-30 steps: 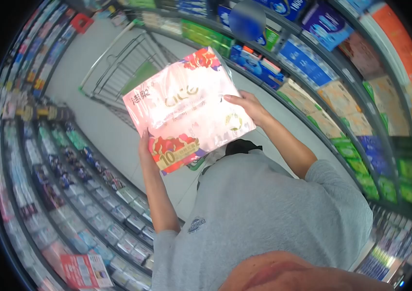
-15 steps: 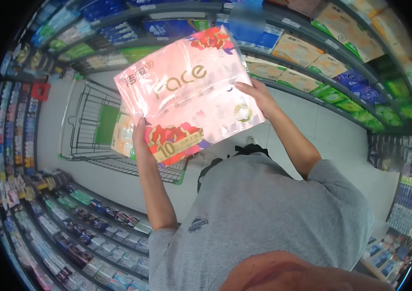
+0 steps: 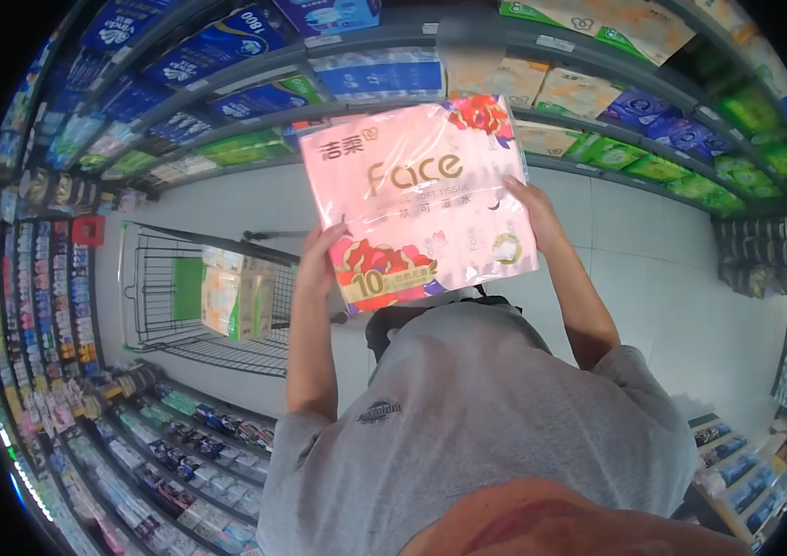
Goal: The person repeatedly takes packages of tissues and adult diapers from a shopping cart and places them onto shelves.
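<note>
A large pink, plastic-wrapped tissue pack point(image 3: 421, 199) with red flowers and the word "Face" is held up in front of my chest, its printed side towards me. My left hand point(image 3: 321, 258) grips its left edge. On the right edge, my right hand point(image 3: 533, 211) clasps the pack with the thumb on its front. The fingers behind the pack are hidden. To the left stands a wire shopping cart point(image 3: 157, 324) holding a beige and green tissue pack point(image 3: 222, 301).
Shelves of blue, beige and green tissue packs point(image 3: 375, 74) curve across the top and right. Racks of small packaged goods point(image 3: 171, 463) line the lower left. A red basket-like object point(image 3: 88, 231) is at the far left. Pale tiled floor point(image 3: 625, 269) lies between the shelves.
The view has turned, and the pink pack now appears further right and less tilted. More of the cart and the beige pack inside it shows. Both hands keep their hold.
</note>
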Motion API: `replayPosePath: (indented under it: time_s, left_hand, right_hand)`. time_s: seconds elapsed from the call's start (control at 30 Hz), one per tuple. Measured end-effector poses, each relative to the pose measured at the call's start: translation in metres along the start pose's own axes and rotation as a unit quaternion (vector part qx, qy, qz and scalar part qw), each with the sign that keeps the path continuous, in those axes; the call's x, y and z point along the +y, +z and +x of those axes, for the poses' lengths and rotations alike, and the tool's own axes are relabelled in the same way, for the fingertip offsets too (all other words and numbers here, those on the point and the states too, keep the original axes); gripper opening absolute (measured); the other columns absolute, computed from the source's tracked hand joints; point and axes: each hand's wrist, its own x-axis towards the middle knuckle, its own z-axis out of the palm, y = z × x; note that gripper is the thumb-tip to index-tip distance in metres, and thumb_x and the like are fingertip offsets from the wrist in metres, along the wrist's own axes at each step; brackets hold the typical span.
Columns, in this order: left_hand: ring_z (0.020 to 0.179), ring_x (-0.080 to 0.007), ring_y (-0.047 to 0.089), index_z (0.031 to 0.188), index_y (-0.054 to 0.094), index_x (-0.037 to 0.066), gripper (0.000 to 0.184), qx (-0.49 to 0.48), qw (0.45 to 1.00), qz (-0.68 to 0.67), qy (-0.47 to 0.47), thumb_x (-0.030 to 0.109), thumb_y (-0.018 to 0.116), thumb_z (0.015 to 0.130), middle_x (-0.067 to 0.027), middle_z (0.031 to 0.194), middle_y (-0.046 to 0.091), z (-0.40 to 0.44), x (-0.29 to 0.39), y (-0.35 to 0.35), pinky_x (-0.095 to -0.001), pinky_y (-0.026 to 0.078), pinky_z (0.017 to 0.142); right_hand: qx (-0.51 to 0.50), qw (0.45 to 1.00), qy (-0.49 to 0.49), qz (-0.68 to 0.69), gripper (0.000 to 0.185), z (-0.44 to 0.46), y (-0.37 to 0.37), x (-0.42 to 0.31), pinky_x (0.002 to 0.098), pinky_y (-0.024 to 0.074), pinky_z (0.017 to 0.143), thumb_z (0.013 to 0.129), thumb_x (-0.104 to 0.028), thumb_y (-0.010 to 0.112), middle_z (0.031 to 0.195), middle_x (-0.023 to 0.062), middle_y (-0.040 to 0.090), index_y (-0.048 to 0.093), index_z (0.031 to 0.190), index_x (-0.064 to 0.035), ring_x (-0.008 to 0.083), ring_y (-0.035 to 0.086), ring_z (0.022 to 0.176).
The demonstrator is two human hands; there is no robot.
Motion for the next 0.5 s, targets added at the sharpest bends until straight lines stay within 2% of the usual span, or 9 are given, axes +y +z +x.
replayPosePath:
  time_s: [0.03, 0.17, 0.23, 0.3, 0.37, 0.4, 0.47, 0.5]
  left_hand:
    - [0.095, -0.0171, 0.06, 0.121, 0.047, -0.004, 0.043, 0.007, 0.999, -0.022, -0.033, 0.011, 0.062, 0.083, -0.0101, 0.105, 0.06, 0.009, -0.008, 0.009, -0.0311, 0.049, 0.084]
    - [0.1, -0.0173, 0.06, 0.121, 0.048, -0.004, 0.044, -0.029, 0.998, -0.013, -0.058, 0.015, 0.063, 0.084, -0.0107, 0.108, 0.061, 0.03, -0.017, 0.046, -0.0312, 0.049, 0.086]
    - [0.102, -0.0158, 0.059, 0.121, 0.05, -0.003, 0.045, -0.028, 0.996, 0.014, -0.079, 0.019, 0.066, 0.085, -0.01, 0.109, 0.061, 0.049, -0.007, 0.059, -0.0304, 0.048, 0.087]
    - [0.101, -0.0138, 0.059, 0.121, 0.05, -0.002, 0.047, -0.079, 0.994, 0.074, -0.026, 0.023, 0.067, 0.085, -0.0081, 0.108, 0.062, 0.074, 0.016, 0.076, -0.029, 0.048, 0.085]
    - [0.101, -0.012, 0.058, 0.122, 0.049, -0.001, 0.048, -0.093, 0.98, 0.174, 0.022, 0.02, 0.068, 0.084, -0.0076, 0.109, 0.062, 0.1, 0.048, 0.087, -0.0279, 0.048, 0.085]
    - [0.102, -0.0129, 0.058, 0.123, 0.048, -0.002, 0.05, -0.086, 0.979, 0.178, 0.048, 0.018, 0.069, 0.083, -0.0083, 0.11, 0.061, 0.109, 0.065, 0.096, -0.0281, 0.048, 0.085]
    - [0.102, -0.0138, 0.058, 0.123, 0.048, -0.002, 0.051, -0.084, 0.976, 0.183, 0.079, 0.016, 0.07, 0.081, -0.009, 0.111, 0.061, 0.128, 0.094, 0.111, -0.0282, 0.048, 0.085]
    - [0.103, -0.0151, 0.058, 0.124, 0.047, -0.003, 0.053, -0.106, 0.972, 0.174, 0.119, 0.014, 0.071, 0.08, -0.0101, 0.111, 0.061, 0.139, 0.107, 0.116, -0.0287, 0.048, 0.086]
  right_hand:
    - [0.025, 1.0, 0.004, 0.014, 0.056, -0.001, -0.01, 0.005, 0.0287, 0.052, 0.075, 0.082, -0.033, 0.069, 0.1, 0.0144, 0.064, 0.053, 0.115, 0.0091, 0.0179, 0.065, 0.085]
    - [0.077, 0.996, -0.026, 0.022, 0.056, -0.005, -0.042, -0.01, 0.029, 0.053, 0.071, 0.083, -0.033, 0.069, 0.101, 0.0153, 0.064, 0.054, 0.115, 0.0097, 0.0182, 0.065, 0.082]
    - [0.061, 0.998, -0.023, 0.022, 0.056, 0.007, -0.057, -0.024, 0.0292, 0.0528, 0.072, 0.083, -0.032, 0.07, 0.101, 0.0153, 0.064, 0.053, 0.115, 0.0102, 0.0182, 0.065, 0.083]
    - [0.041, 0.999, -0.017, 0.023, 0.055, 0.022, -0.064, -0.043, 0.0293, 0.0526, 0.073, 0.082, -0.03, 0.071, 0.1, 0.0153, 0.064, 0.053, 0.115, 0.0106, 0.0181, 0.065, 0.083]
    - [0.063, 0.99, -0.113, -0.048, 0.053, 0.036, -0.056, -0.069, 0.0289, 0.052, 0.075, 0.08, -0.024, 0.073, 0.102, 0.015, 0.063, 0.052, 0.116, 0.0095, 0.0178, 0.064, 0.086]
    - [0.057, 0.991, -0.109, -0.048, 0.053, 0.045, -0.053, -0.081, 0.0289, 0.052, 0.075, 0.08, -0.024, 0.073, 0.102, 0.015, 0.063, 0.052, 0.116, 0.0095, 0.0178, 0.064, 0.086]
    - [0.024, 0.975, -0.209, -0.072, 0.053, 0.062, -0.047, -0.108, 0.029, 0.0504, 0.079, 0.077, -0.018, 0.075, 0.105, 0.0137, 0.062, 0.051, 0.118, 0.0072, 0.0176, 0.062, 0.091]
    - [0.026, 0.973, -0.216, -0.074, 0.053, 0.069, -0.043, -0.121, 0.029, 0.0504, 0.079, 0.077, -0.018, 0.075, 0.105, 0.0137, 0.062, 0.051, 0.118, 0.0072, 0.0176, 0.062, 0.091]
